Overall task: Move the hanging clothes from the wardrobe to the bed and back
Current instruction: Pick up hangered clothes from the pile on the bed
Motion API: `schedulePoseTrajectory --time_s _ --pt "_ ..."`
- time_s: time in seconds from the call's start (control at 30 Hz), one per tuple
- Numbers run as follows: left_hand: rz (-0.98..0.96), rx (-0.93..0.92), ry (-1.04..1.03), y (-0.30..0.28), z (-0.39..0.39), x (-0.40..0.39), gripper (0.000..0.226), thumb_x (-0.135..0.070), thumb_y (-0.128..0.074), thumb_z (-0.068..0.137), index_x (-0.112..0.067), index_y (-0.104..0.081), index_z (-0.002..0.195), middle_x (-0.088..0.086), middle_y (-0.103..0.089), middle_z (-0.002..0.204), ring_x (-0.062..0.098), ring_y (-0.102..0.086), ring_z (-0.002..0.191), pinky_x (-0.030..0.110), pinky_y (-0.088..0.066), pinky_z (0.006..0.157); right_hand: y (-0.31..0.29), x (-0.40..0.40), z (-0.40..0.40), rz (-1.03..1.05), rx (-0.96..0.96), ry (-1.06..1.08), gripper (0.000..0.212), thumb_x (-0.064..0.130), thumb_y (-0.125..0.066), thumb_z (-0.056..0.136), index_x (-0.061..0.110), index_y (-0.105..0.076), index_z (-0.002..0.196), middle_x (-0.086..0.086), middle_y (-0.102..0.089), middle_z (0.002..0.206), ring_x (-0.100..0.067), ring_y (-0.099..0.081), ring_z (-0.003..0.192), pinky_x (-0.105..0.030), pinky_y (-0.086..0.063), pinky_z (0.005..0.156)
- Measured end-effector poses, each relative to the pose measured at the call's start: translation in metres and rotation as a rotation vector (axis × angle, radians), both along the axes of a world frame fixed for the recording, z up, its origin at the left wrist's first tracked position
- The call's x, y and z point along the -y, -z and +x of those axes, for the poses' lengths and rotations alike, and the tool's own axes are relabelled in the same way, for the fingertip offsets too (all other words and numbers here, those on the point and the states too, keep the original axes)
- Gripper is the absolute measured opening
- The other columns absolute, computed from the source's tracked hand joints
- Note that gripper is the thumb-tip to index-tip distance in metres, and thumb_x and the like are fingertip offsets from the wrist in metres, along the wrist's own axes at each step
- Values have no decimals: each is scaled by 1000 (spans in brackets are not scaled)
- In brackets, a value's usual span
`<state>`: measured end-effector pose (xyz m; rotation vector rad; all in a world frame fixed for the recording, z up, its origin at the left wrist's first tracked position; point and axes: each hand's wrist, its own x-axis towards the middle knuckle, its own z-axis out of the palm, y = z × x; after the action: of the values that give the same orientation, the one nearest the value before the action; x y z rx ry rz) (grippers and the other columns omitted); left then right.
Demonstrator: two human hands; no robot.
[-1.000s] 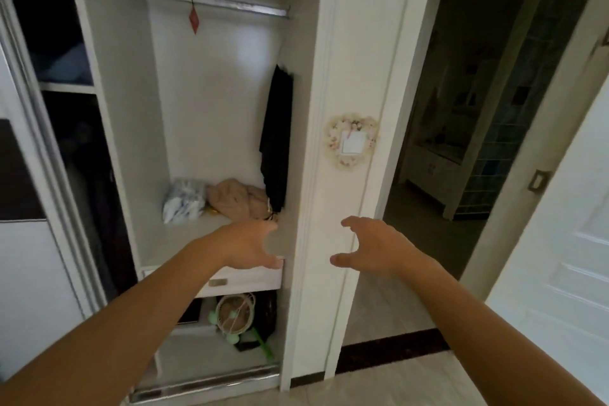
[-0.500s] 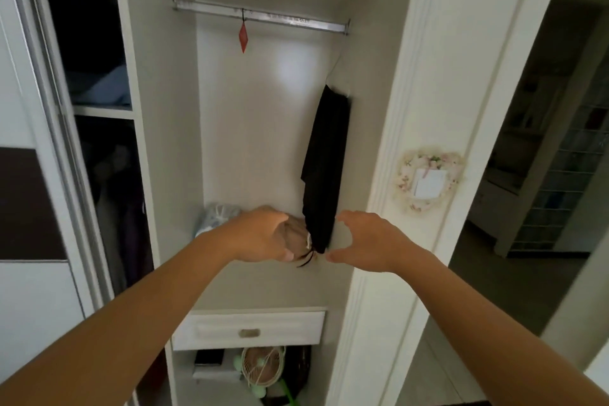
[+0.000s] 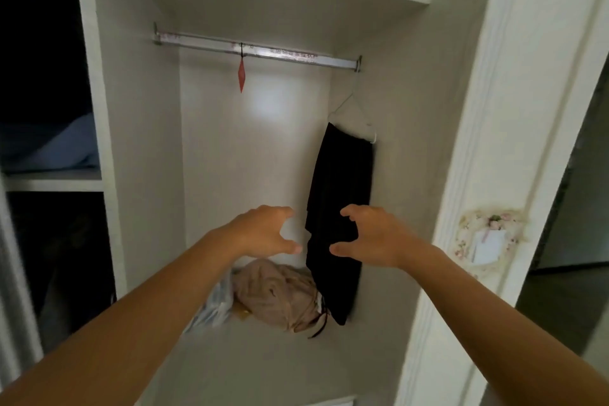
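- One black garment point(image 3: 339, 204) only, draped on a thin wire hanger point(image 3: 354, 109), hooked at the far right end of the metal rail point(image 3: 257, 51); probably pushed there to sit against the side wall of the wardrobe point(image 3: 148, 142).
- Both hands raised in front of the garment's lower half: left hand point(image 3: 263, 231) just beside its left edge, right hand point(image 3: 375, 236) in front of the cloth.
- Fingers point(image 3: 351, 210) of both hands spread and curved, gripping nothing; real contact of the right ones with the cloth impossible to tell.
- Likely shaped so to gather the loose hanging cloth from two sides before lifting the hook off the rail.
- Below, a beige bundle point(image 3: 276, 293) and a plastic bag point(image 3: 214, 303) lying on the wardrobe floor, close under the garment's hem.
- Small red tag point(image 3: 242, 76) dangling from the rail's middle, well apart from the hanger.
- No bed in view; transfer not yet begun.
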<state>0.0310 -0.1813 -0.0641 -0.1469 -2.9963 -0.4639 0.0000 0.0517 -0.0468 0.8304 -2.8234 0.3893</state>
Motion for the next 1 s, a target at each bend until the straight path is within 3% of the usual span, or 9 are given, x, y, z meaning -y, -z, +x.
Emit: schedulePoseTrajectory --time_s 0.23,0.37,0.63,0.8,1.0 --pt "-84 -99 25 -27 -75 24 88 -61 -66 83 -23 -29 153 6 -40 153 27 -44 134 40 -41 107 -30 29 -74 -20 -63 31 88 59 -70 80 22 -34 150 1 -42 150 -21 -43 135 -33 -40 104" --pt "-113 -147 40 -41 -121 31 90 -62 -66 82 -25 -27 153 4 -38 154 25 -42 136 38 -40 108 -51 37 -117 -123 -101 47 85 58 -71 78 22 -38 148 2 -45 147 -20 -46 132 -29 -41 97" --pt "0 -294 84 -78 -212 40 85 -59 -69 82 -25 -33 151 7 -44 149 23 -45 134 37 -42 104 -88 58 -190 -172 -201 93 83 57 -71 77 21 -42 146 0 -49 145 -20 -49 130 -31 -41 96" --pt "-1 -336 141 -104 -257 43 79 -55 -69 83 -25 -37 149 6 -48 146 23 -49 129 32 -43 96 -114 72 -221 -201 -299 160 62 48 -72 80 15 -56 131 -6 -60 132 -25 -57 116 -29 -44 85" --pt "27 -391 220 -138 -292 39 73 -48 -70 86 -26 -39 148 6 -51 142 23 -52 126 31 -44 94 -142 76 -250 -215 -455 348 56 34 -67 86 10 -52 134 -14 -57 128 -32 -56 115 -38 -50 93"
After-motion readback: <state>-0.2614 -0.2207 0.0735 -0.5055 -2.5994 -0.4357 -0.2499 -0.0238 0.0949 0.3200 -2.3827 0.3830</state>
